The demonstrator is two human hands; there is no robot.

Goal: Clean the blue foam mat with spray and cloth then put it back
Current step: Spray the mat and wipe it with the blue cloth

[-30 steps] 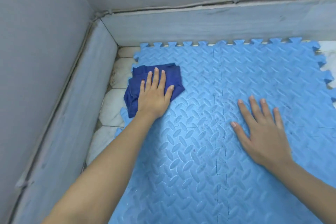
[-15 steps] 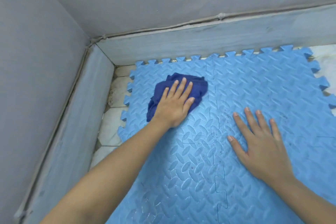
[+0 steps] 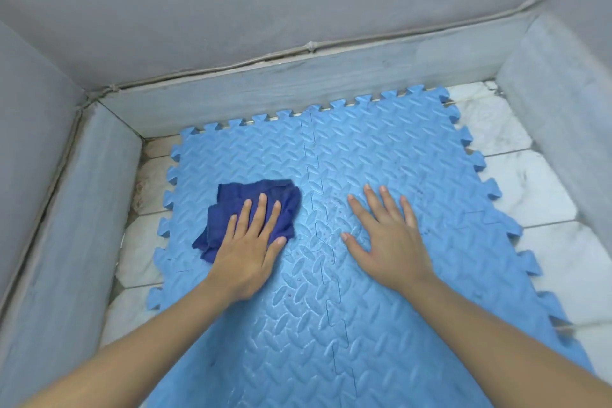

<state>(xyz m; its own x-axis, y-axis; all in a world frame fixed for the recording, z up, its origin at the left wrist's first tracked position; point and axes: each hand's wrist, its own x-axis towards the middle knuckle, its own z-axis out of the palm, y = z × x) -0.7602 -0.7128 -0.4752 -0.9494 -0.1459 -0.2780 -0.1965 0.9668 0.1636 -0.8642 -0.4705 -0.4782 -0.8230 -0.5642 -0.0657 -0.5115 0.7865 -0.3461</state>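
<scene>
The blue foam mat [image 3: 381,156], made of interlocking tiles with a raised pattern, lies flat on the tiled floor. A crumpled dark blue cloth [image 3: 238,202] sits on its left half. My left hand [image 3: 251,248] presses flat on the cloth with straight fingers, covering its near part. My right hand [image 3: 387,238] rests flat on the bare mat with fingers spread, just right of the seam between tiles. Small droplets dot the mat near the seam. No spray bottle is in view.
Grey walls with a low grey skirting [image 3: 298,86] box the mat in at the back, left and right. White marble floor tiles [image 3: 536,195] show to the right of the mat, and a narrow strip of floor [image 3: 145,235] shows on the left.
My left hand has slid the cloth from the mat's far left corner toward the middle and then nearer to me. My right hand has stayed flat in place.
</scene>
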